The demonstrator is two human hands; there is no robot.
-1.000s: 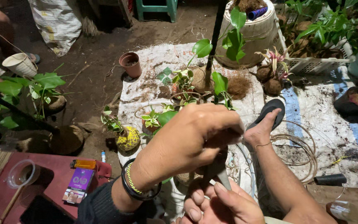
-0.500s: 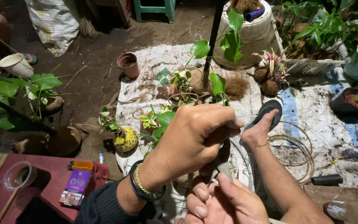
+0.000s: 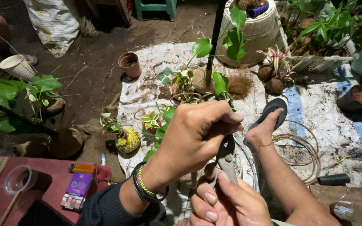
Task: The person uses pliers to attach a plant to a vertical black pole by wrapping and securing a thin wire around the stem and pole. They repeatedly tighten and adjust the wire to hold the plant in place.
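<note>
hands (image 3: 214, 167) gripping metal tool (image 3: 226, 161), perhaps pliers, clay pot (image 3: 130, 65) empty

The left hand (image 3: 197, 134) is raised in the middle of the view, curled into a closed fist, knuckles up, thumb tucked toward the fingers. Its wrist wears dark and green bands above a dark sleeve. The right hand (image 3: 227, 201) sits below it, palm turned up, fingers bent and pinched together, fingernails showing.

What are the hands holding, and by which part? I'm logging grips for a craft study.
Left hand grips the upper end of a grey metal tool, seemingly pliers; right hand pinches its lower end.
</note>
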